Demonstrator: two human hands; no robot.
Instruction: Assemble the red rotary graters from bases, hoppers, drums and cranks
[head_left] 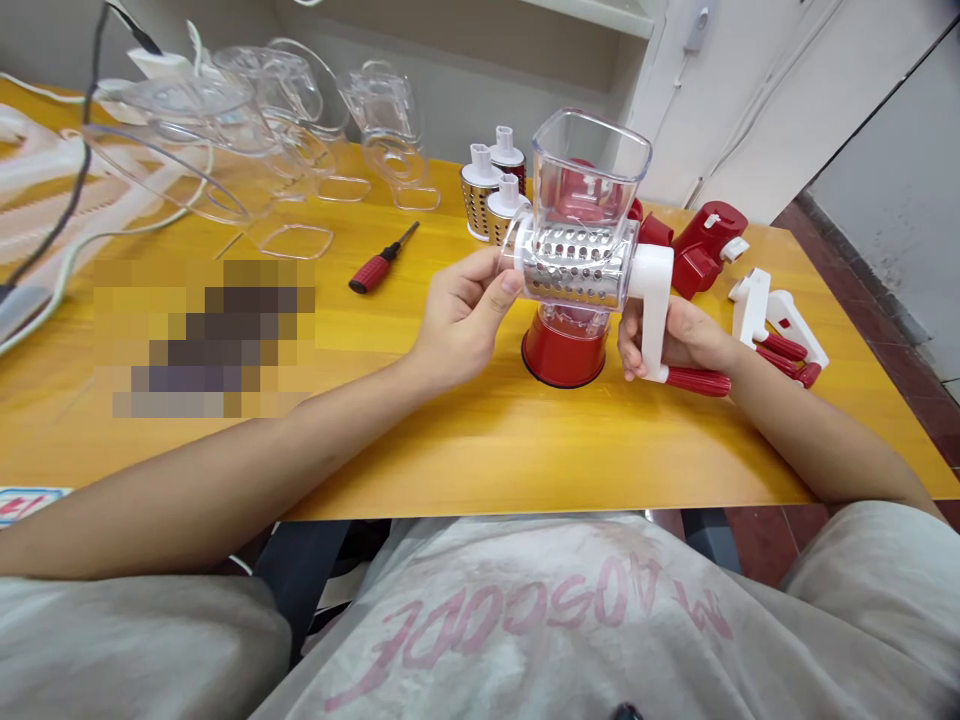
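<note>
A tabletop rotary grater stands upright, with a clear hopper (pixel 585 190), a perforated metal drum (pixel 574 265) lying sideways inside it and a red base (pixel 564 350). My left hand (pixel 465 315) pinches the clear rim at the drum's left end between thumb and fingers. On the right end sits a white crank handle (pixel 657 310) with a red grip (pixel 697 382) hanging low. Behind the crank arm, my right hand (pixel 682 335) is curled round it, its fingertips showing on the left side; the arm partly covers this hand.
Several spare grater drums (pixel 480 185) stand behind the grater. A red-handled screwdriver (pixel 382 260) lies to the left. Clear plastic housings (pixel 390 130) and cables fill the back left. Red bases (pixel 705 245) and spare crank handles (pixel 780 320) are on the right. A pixelated patch covers the table's left part.
</note>
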